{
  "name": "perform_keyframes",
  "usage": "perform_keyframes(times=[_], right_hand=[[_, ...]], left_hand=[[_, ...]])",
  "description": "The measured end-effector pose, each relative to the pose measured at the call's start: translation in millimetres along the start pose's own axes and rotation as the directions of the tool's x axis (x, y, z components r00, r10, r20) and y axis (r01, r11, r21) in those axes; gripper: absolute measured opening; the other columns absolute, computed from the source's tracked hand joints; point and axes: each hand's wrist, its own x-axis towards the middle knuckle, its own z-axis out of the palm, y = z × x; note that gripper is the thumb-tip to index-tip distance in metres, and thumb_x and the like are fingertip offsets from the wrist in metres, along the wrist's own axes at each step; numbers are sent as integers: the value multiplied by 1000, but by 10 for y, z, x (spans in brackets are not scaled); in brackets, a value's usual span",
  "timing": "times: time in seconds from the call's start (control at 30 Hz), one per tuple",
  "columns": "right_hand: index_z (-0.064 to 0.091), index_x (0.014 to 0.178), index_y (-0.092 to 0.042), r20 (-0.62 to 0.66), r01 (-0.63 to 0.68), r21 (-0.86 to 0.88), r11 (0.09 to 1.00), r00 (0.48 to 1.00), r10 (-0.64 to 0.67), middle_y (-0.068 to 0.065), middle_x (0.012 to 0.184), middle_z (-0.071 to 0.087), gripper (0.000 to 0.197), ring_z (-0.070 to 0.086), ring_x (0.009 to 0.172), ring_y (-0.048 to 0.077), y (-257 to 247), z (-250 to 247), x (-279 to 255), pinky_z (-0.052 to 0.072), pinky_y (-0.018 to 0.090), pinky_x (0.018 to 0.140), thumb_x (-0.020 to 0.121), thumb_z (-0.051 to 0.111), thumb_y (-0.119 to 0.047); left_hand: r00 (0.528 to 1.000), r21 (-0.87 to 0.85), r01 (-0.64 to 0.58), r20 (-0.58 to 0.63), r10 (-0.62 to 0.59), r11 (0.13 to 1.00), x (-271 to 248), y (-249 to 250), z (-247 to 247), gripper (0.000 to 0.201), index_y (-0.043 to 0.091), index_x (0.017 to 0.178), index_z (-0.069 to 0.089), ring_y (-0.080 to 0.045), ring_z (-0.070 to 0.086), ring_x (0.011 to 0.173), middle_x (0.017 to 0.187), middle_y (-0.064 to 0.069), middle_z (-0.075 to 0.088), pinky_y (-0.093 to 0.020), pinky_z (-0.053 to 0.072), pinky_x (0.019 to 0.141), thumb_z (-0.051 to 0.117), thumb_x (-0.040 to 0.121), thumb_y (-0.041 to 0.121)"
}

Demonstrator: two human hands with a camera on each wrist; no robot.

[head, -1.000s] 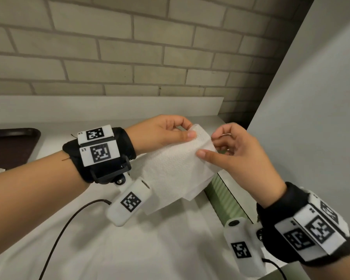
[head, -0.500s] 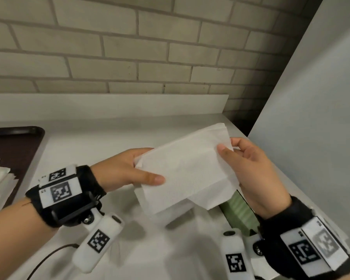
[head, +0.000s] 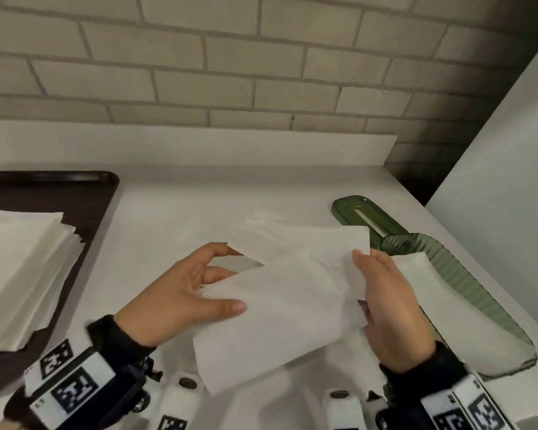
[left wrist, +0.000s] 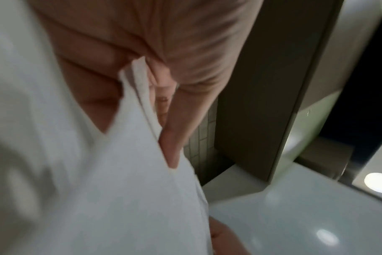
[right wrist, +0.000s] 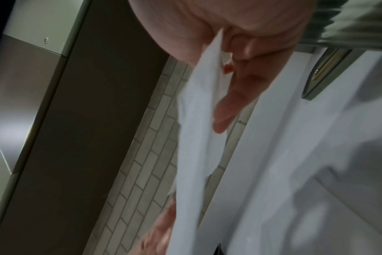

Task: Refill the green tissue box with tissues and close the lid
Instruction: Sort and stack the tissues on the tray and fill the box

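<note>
Thin folded white paper tissue (head: 280, 308) pinched at both ends, left hand (head: 184, 302) and right hand (head: 389, 308) curled on it above the white counter (head: 174, 212). Open ribbed green plastic tissue box (head: 466, 283) along the counter's right edge, just right of the nearer right hand, long axis front to back. Flat green slotted lid (head: 364, 215) off, behind the box.
</note>
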Motion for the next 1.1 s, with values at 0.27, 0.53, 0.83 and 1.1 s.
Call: perform_keyframes(times=[0.27,0.53,0.83,1.1], right_hand=[[55,113,-10,27,43,44,998,999,-45,6,104,69,21,67,90,18,127,8,40,51,38,83,99,44,-21],[51,106,-25,-10,168,16,986,986,-168,0,100,68,10,67,87,10,105,-113,110,52,27,71,98,46,-22],[67,112,-11,623,-155,243,957,782,-32,13,114,68,35,66,101,22,-80,-32,103,54,32,84,79,58,-16],[55,119,-10,556,-212,-92,973,800,227,3,109,71,29,69,98,20,339,87,297,59,30,73,93,47,-2]], left_hand=[[984,323,155,-134,-117,933,-106,-345,-74,35,36,103,63,-5,66,94,100,4,71,-24,55,81,72,79,12],[960,416,255,-213,-179,873,-54,-397,-32,24,36,101,61,0,61,95,103,9,65,-14,47,76,69,82,23],[940,322,334,-181,-289,886,-192,-420,-107,48,32,108,58,-16,65,68,110,2,61,-23,54,64,78,73,8],[940,271,333,-166,-297,903,-281,-442,-129,55,22,105,61,-6,66,69,90,4,68,-36,56,81,72,52,19]])
